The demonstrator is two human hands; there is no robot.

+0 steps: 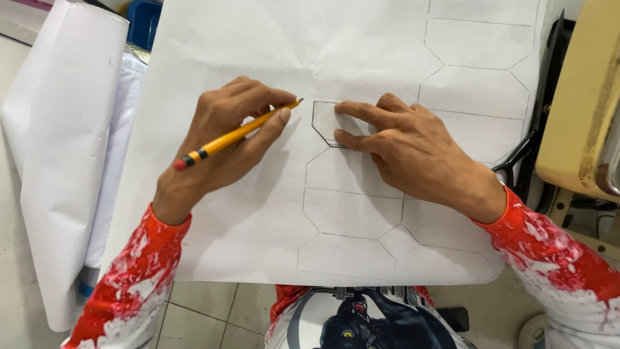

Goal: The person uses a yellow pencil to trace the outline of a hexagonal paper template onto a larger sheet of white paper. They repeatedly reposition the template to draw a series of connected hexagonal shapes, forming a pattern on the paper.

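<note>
My left hand (223, 145) closed around yellow pencil (236, 134), tip at edge of small template (326, 119). My right hand (413, 152) open, two fingers (361, 113) pressing template flat on big paper sheet (258, 220). Template thin, light, likely slips; hold firm near traced edge. Pencil stiff, pinch low.

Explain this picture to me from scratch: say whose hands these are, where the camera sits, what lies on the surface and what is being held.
The one picture comes from a camera worn on a person's head, looking down at their own two bare hands in red-and-white sleeves. The left hand holds a yellow pencil with a red eraser, its tip by the edge of a small flat template. The right hand presses that template down with its fingertips. Both rest on a large white paper sheet already marked with pencilled outlines of angular shapes. A roll of white paper lies at the left, and black scissors peek out at the right.
</note>
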